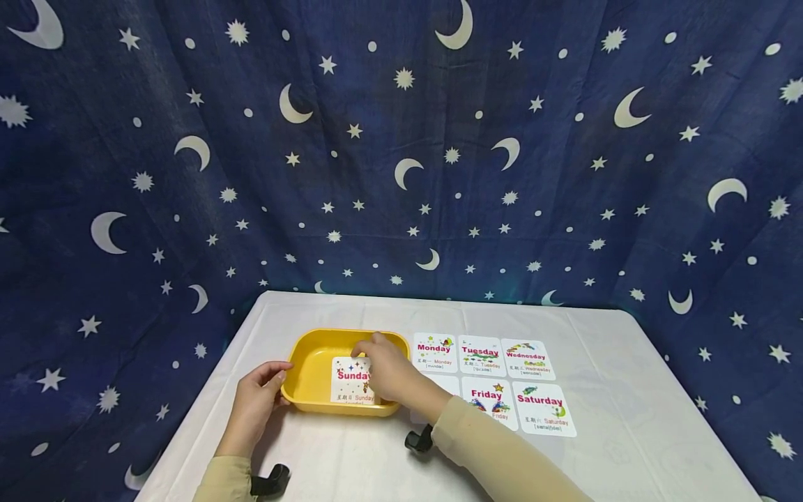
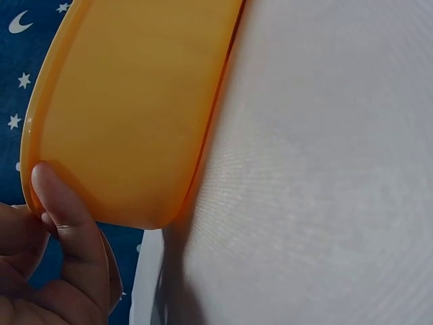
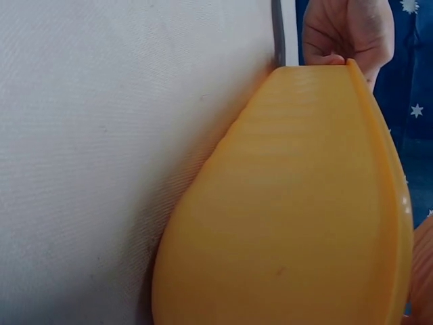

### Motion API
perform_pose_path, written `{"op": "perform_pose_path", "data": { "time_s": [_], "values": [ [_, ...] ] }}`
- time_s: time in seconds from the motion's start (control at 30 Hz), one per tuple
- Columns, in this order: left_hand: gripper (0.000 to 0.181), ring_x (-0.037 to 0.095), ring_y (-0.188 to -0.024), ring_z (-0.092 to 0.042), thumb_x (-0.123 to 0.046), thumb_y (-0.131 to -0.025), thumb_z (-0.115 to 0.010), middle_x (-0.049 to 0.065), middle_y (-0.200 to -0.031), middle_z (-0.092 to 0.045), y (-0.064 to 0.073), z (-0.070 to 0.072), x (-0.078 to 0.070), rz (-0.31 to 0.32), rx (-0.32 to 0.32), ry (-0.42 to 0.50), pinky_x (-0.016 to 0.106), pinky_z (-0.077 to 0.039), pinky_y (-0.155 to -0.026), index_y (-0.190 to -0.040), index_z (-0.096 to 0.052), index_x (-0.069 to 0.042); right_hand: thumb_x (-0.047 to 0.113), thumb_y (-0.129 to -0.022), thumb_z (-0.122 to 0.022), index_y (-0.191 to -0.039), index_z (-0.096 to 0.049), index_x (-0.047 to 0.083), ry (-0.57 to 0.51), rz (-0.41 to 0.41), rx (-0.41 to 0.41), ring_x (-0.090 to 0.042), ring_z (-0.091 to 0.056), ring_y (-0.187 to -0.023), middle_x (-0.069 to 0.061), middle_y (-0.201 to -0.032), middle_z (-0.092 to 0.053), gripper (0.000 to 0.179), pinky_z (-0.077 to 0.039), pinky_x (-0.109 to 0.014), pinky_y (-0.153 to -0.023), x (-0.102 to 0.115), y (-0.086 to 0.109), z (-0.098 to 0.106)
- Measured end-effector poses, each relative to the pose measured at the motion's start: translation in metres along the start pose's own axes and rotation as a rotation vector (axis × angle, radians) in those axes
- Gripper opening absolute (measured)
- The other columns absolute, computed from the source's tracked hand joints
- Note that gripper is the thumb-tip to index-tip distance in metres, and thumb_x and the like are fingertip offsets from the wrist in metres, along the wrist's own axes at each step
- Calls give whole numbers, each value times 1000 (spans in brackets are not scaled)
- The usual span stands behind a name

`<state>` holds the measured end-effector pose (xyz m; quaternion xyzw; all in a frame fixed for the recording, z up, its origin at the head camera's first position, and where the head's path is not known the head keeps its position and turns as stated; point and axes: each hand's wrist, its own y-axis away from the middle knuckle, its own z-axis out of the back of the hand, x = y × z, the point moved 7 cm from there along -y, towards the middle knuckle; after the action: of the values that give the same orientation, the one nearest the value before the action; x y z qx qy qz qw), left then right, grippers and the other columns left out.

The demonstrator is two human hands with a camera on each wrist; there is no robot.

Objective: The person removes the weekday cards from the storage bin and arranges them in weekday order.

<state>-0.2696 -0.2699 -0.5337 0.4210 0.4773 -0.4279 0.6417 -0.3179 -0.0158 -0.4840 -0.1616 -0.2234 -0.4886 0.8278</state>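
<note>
A yellow plastic tray (image 1: 309,369) stands on the white table, left of the laid-out cards. Its left rim is pinched between the thumb and fingers of my left hand (image 1: 258,394). Inside the tray, my right hand (image 1: 390,371) holds a "Sunday" word card (image 1: 348,383) by its right side. The card faces up, its right part covered by the hand and its lower edge by the tray's front wall. In the left wrist view the thumb lies over the rim of the tray (image 2: 128,115). The right wrist view shows mostly the outside of the tray (image 3: 284,203).
Right of the tray lie two rows of day cards: Monday (image 1: 434,353), Tuesday (image 1: 482,355) and Wednesday (image 1: 528,359) behind, Friday (image 1: 489,403) and Saturday (image 1: 543,408) in front. One front card (image 1: 444,382) is mostly hidden by my right arm. A starry blue curtain (image 1: 401,139) hangs behind.
</note>
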Motion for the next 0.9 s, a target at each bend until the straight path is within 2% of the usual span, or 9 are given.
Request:
{"op": "perform_pose_path", "data": {
  "time_s": [0.13,0.23,0.53,0.67,0.9],
  "values": [
    [26,16,-69,-60,-6,-111,-56,16,-119,-66,1,0,-1,6,16,-10,26,-60,-62,-132,-67,6,-10,-94,-61,-123,-74,23,-67,4,-8,-12,-58,-99,3,-113,-62,46,-54,-27,-95,-2,1,4],
    [27,16,-69,-60,-6,-111,-56,15,-116,-66,0,-1,-2,12,28,-25,26,-59,-62,-133,-66,6,-10,-95,-60,-121,-75,22,-120,2,-11,-13,-58,-100,4,-111,-64,44,-55,-29,-97,-5,0,6],
    [26,16,-71,-60,-5,-110,-56,16,-117,-66,0,1,-3,24,24,-40,25,-59,-63,-132,-66,5,-11,-93,-63,-117,-79,20,-262,-24,-59,-14,-58,-93,5,-105,-65,42,-52,-27,-86,-15,3,17],
    [26,16,-70,-61,-5,-110,-57,13,-114,-67,0,1,-2,29,21,-33,25,-59,-63,-132,-67,5,-9,-94,-65,-118,-80,20,-296,-36,-80,-16,-58,-89,5,-103,-65,40,-51,-27,-81,-19,5,24],
    [25,16,-69,-61,-4,-110,-57,12,-111,-66,-2,2,-2,25,16,-45,24,-59,-63,-131,-68,4,-5,-96,-67,-120,-79,23,-358,-87,-100,-18,-58,-96,6,-109,-68,39,-52,-32,-87,-28,12,37]
  ]
}}
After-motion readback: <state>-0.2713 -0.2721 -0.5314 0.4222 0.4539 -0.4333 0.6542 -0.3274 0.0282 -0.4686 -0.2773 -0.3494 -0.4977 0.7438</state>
